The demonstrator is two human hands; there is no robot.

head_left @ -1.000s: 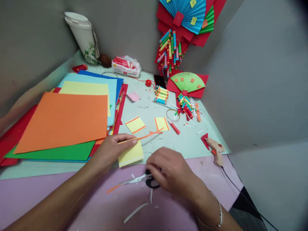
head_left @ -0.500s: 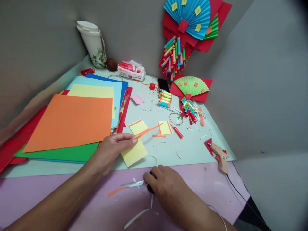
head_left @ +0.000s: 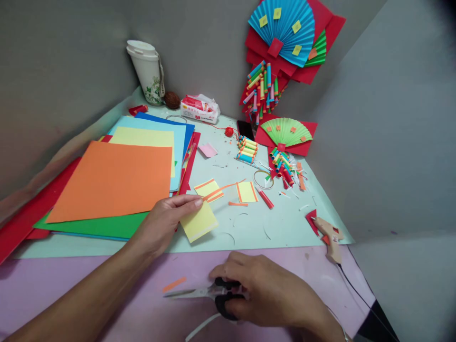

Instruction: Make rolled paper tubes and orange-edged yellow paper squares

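Between the thumb and fingers of my left hand (head_left: 171,216) are a yellow paper square (head_left: 199,223) and a thin orange paper strip (head_left: 228,186). The square hangs tilted over the pale green sheet, a whitish band along its lower edge. My right hand (head_left: 256,287) has its fingers in the black handles of the scissors (head_left: 192,293), low over the pink tabletop, blades pointing left and looking closed. An orange scrap (head_left: 174,284) lies just beyond the blades. Behind my left hand lie two yellow cards with orange edges, a left card (head_left: 204,187) and a right card (head_left: 248,193).
A stack of coloured paper (head_left: 114,180) covers the left side. A glue gun (head_left: 330,240) with a cord rests at the right. Farther back are a white cup (head_left: 146,71), a wipes pack (head_left: 200,109), small paper rolls (head_left: 247,149) and a green paper fan (head_left: 287,132).
The scissors and my right hand have shifted down, and the handles now show clearly. My left hand has lifted the yellow square slightly off the sheet. The view has shifted a little.
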